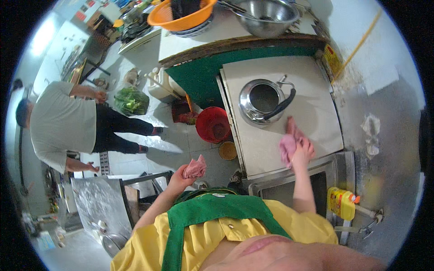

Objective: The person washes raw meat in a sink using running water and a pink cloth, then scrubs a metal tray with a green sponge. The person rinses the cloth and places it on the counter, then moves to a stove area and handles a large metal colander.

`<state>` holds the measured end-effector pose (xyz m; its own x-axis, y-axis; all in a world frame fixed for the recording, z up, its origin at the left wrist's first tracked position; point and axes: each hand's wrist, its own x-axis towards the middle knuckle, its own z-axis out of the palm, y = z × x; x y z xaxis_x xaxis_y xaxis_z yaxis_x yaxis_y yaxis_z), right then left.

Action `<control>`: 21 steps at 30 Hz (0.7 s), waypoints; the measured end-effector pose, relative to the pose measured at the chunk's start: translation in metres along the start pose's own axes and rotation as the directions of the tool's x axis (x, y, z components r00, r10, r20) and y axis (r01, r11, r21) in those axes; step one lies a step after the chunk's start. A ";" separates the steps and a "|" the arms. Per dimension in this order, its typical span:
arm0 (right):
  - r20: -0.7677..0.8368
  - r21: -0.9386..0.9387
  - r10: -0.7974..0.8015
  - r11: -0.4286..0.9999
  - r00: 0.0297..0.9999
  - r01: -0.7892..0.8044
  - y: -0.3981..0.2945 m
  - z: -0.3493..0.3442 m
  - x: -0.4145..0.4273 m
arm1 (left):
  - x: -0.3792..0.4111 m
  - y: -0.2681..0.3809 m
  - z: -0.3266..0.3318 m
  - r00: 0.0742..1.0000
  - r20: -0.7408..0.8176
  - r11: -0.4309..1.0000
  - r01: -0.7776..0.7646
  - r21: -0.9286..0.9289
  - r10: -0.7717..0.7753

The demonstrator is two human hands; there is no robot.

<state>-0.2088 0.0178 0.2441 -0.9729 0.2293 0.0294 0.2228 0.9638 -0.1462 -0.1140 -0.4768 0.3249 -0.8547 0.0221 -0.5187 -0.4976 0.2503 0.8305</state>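
Note:
In my left hand (180, 179) I grip a bunched pink cloth (196, 168), held out over the floor in front of my green apron (220, 207). My right hand (304, 150) is closed on another pink cloth (288, 146), which hangs partly loose near the white tabletop (315, 91); whether it presses on the surface I cannot tell. Just beyond that hand stands a shiny metal kettle (246, 107), its lid off and its black-gripped handle tipped to the right. The kettle's mouth faces up at me, dark inside.
A steel sink (284, 188) adjoins the tabletop, with a yellow bottle (340, 203) beside it. A red bucket (213, 123) stands on the floor. An orange basket (179, 20) and steel bowl (268, 20) sit on the far counter. To the left, another person (64, 125) stands near bagged greens (131, 100).

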 end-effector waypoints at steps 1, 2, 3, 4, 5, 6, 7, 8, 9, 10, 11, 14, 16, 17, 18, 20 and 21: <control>-0.017 -0.020 0.038 0.999 0.999 -0.039 -0.011 -0.004 -0.023 | -0.001 0.008 -0.002 0.999 0.019 0.999 0.041 -0.015 -0.041; 0.064 0.026 0.063 0.998 0.996 -0.065 -0.033 -0.022 -0.042 | -0.004 0.002 -0.008 0.999 0.005 0.999 0.033 -0.043 -0.033; -0.022 0.110 0.013 0.994 1.000 -0.011 -0.028 -0.004 -0.060 | -0.002 -0.005 -0.014 1.000 0.009 0.997 0.018 -0.068 -0.017; 0.061 0.321 -0.012 0.947 0.998 -0.008 -0.036 -0.006 -0.069 | -0.003 -0.014 -0.019 1.000 0.010 0.995 0.010 -0.097 -0.009; 0.000 0.593 0.000 0.805 1.000 0.000 -0.045 0.006 -0.083 | -0.003 -0.014 -0.022 1.000 0.007 0.975 -0.006 -0.222 0.008; 0.322 0.620 0.075 0.736 0.944 -0.270 -0.089 -0.044 -0.085 | -0.008 -0.018 -0.024 1.000 -0.003 0.938 -0.011 -0.348 0.011; 0.434 0.651 0.052 0.672 0.899 -0.353 -0.108 -0.062 -0.089 | -0.014 -0.015 -0.027 1.000 -0.009 0.885 -0.019 -0.466 0.017; 0.541 0.656 0.028 0.610 0.840 -0.443 -0.127 -0.078 -0.093 | -0.020 -0.005 -0.033 0.999 0.027 0.856 -0.026 -0.517 0.047; 0.452 0.753 -0.055 0.558 0.890 -0.348 -0.118 -0.039 -0.102 | -0.024 0.001 -0.040 0.999 0.002 0.875 0.039 -0.482 -0.043; 0.354 0.837 -0.143 0.490 0.924 -0.245 -0.119 -0.012 -0.106 | -0.024 -0.002 -0.049 0.999 0.008 0.840 0.031 -0.541 -0.032; 0.350 0.884 -0.192 0.392 0.917 -0.255 -0.133 0.000 -0.105 | -0.023 -0.007 -0.059 1.000 0.012 0.802 0.019 -0.597 -0.015; 0.285 0.958 -0.379 0.124 0.881 -0.257 -0.208 0.006 -0.096 | -0.015 -0.035 -0.102 0.994 0.096 0.704 0.030 -0.709 0.055; 0.261 0.956 -0.502 0.014 0.825 -0.294 -0.271 0.000 -0.089 | -0.007 -0.042 -0.131 0.985 0.106 0.625 -0.002 -0.781 0.136; 0.244 0.947 -0.556 -0.041 0.794 -0.319 -0.304 -0.003 -0.088 | -0.004 -0.045 -0.144 0.978 0.112 0.585 -0.013 -0.811 0.176; 0.189 0.968 -0.664 0.001 0.724 -0.252 -0.344 -0.019 -0.085 | -0.004 -0.050 -0.158 0.977 0.103 0.541 -0.016 -0.841 0.188; 0.098 0.986 -0.820 0.005 0.565 -0.164 -0.426 -0.059 -0.085 | -0.001 -0.049 -0.198 0.972 0.072 0.467 -0.042 -0.883 0.223; 0.065 0.987 -0.870 -0.016 0.489 -0.160 -0.463 -0.074 -0.087 | 0.000 -0.049 -0.221 0.970 0.052 0.443 -0.061 -0.894 0.238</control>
<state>-0.2228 -0.4383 0.3827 -0.6738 -0.7349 0.0768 0.0909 -0.1856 -0.9784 -0.1220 -0.7024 0.3293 -0.9398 0.1309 -0.3157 -0.3006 -0.7562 0.5812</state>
